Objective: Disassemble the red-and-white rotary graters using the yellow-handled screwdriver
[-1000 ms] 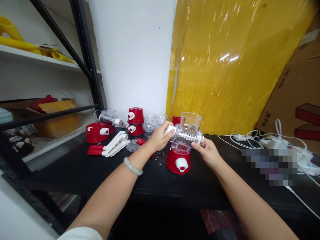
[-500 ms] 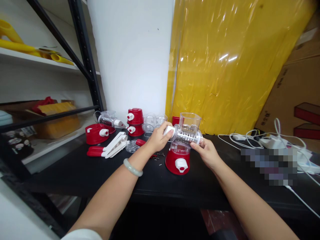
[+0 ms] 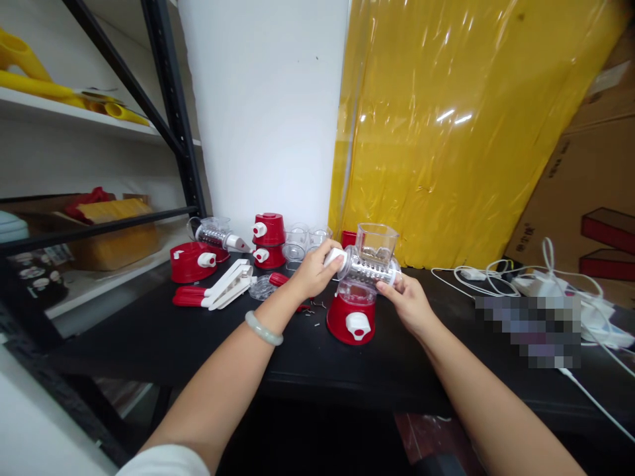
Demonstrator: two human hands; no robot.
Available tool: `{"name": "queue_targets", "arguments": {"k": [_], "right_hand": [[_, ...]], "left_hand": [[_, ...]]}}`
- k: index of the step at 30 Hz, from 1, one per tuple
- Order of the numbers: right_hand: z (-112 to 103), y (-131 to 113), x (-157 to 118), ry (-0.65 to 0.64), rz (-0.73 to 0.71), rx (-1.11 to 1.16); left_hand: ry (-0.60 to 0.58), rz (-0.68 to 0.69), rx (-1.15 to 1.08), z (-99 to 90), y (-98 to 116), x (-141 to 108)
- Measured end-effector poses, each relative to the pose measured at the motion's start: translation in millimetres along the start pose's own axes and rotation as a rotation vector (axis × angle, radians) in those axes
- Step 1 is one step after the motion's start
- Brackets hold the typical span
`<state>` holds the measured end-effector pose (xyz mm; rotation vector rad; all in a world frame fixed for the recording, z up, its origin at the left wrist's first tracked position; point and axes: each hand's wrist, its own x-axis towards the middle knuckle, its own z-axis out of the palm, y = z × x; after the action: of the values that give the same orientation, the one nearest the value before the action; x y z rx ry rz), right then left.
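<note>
A perforated metal grater drum (image 3: 368,270) lies sideways at the clear plastic hopper (image 3: 378,238) of a rotary grater. Below is its red base (image 3: 342,318), standing upright with a white knob (image 3: 358,326) on the front. My left hand (image 3: 317,272) is closed around the white hub (image 3: 335,260) at the drum's left end. At the right end, my right hand (image 3: 407,301) grips the drum's rim with the thumb in front; its other fingers are partly hidden. Whether the drum is fully seated in the clear housing I cannot tell.
Left on the black table (image 3: 198,350) are red bases (image 3: 269,229), a second drum (image 3: 214,238), white-and-red handles (image 3: 225,287), clear housings (image 3: 296,239) and small screws (image 3: 317,324). White cables (image 3: 489,276) and a power strip lie right. A shelf rack (image 3: 183,152) borders the left.
Both hands keep their hold on the drum, with almost no visible motion. The whole view has shifted very slightly.
</note>
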<state>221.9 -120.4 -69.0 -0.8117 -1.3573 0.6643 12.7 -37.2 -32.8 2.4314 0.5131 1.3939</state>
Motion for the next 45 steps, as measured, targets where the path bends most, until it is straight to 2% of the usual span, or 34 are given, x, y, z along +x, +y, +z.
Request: {"name": "queue_targets", "arguments": {"k": [6,8,14,20,23,30,36,40,42,45], "right_hand": [[1,-1,-1,0.009,-0.01,-0.008],[1,-1,-1,0.011,-0.012,-0.006],[-1,2,-1,-0.003,-0.018,-0.01],[-3,5,-3,-0.017,-0.032,-0.007],[-3,7,-3,-0.014,-0.036,-0.003],[-3,7,-2,0.009,-0.031,-0.009],[2,3,-3,0.012,-0.03,-0.027],[2,3,-4,0.013,-0.025,-0.019],[2,3,-3,0.009,-0.025,-0.008],[3,1,-2,0.003,-0.025,0.007]], "left_hand": [[0.165,-0.046,-0.033,14.9,2,-7],[0.16,-0.042,-0.027,14.2,1,-7],[0.017,-0.005,-0.019,2.7,-5,-1],[0.156,-0.003,-0.044,14.1,0,-7],[0.187,-0.02,-0.049,16.4,0,-7],[0.008,0.014,-0.081,3.7,-8,3],[0.158,-0.021,-0.086,14.4,-4,-3],[0.202,-0.047,-0.084,17.6,-4,-6],[0.18,-0.038,-0.078,13.8,-5,-4],[0.04,-0.014,-0.067,6.8,-5,4]]}}
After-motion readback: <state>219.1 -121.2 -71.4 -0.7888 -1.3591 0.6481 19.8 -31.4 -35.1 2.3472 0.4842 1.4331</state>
